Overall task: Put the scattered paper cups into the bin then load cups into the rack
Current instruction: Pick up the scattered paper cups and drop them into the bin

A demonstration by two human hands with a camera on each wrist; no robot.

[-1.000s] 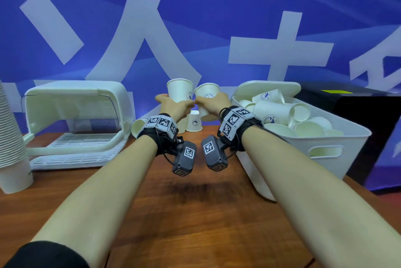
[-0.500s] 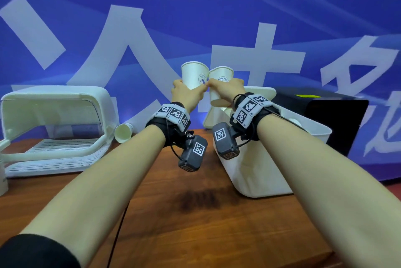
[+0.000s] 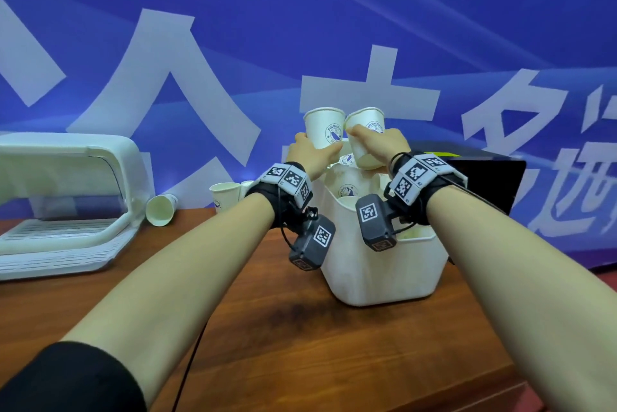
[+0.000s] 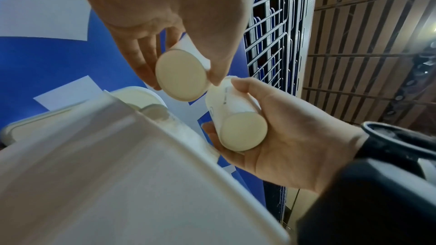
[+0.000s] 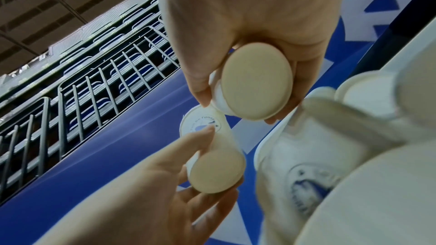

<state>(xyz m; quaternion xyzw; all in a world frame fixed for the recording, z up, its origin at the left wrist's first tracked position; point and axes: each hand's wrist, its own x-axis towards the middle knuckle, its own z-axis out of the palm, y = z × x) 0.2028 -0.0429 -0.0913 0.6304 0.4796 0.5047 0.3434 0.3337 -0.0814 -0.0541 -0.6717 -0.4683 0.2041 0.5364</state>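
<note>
My left hand [image 3: 312, 151] grips a white paper cup [image 3: 323, 128] upright, and my right hand [image 3: 379, 141] grips a second cup [image 3: 366, 126] tilted slightly left. The two cups touch side by side above the left end of the white bin [image 3: 377, 275]. From below, the left wrist view shows my left cup's base [image 4: 181, 74] and the right-hand cup [image 4: 235, 124] over the bin wall [image 4: 94, 174]. The right wrist view shows my right cup's base [image 5: 256, 81] beside the left-hand cup [image 5: 217, 169]. Several printed cups [image 5: 299, 174] lie in the bin. The white rack [image 3: 66, 204] stands at the left, lid raised.
One loose cup [image 3: 162, 209] lies on its side by the rack and another cup [image 3: 225, 196] stands upright behind my left wrist. A black box [image 3: 484, 181] sits behind the bin. The wooden table [image 3: 267, 328] edge runs at the lower right.
Both hands have carried their cups up and to the right, from between rack and bin to above the bin's left end. The head view has swung right.
</note>
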